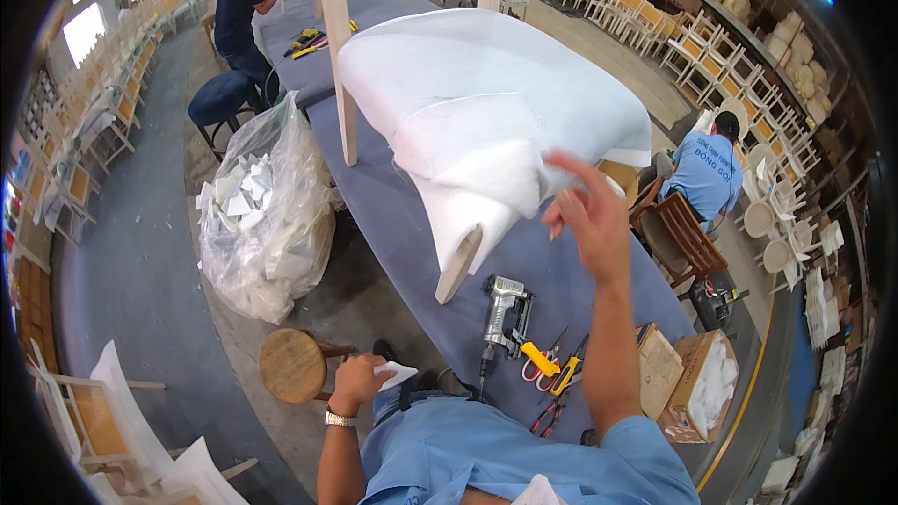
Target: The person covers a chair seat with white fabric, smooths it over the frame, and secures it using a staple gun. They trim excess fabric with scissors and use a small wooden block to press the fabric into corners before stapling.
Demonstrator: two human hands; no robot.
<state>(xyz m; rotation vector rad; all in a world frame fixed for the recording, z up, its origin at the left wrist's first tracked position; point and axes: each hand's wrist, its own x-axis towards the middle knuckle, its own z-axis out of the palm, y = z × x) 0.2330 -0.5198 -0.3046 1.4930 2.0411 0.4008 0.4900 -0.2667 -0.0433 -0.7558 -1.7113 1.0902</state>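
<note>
A chair (458,262) lies on a long blue-grey workbench (402,215), its seat wrapped in white fabric and padding (477,93). My right hand (585,210) is raised in front of the seat's near corner, fingers spread, pinching the edge of the white fabric. My left hand (360,379) hangs low beside my hip, closed on a small white scrap of fabric (398,372). A pneumatic staple gun (500,313) stands on the bench just left of my right forearm, with scissors and pliers (552,369) beside it.
A clear plastic bag of white offcuts (267,206) sits on the floor at left, a round wooden stool (292,365) below it. Cardboard boxes (692,383) lie at the bench's right end. One person works at the far end, another sits at right. Chairs are stacked around.
</note>
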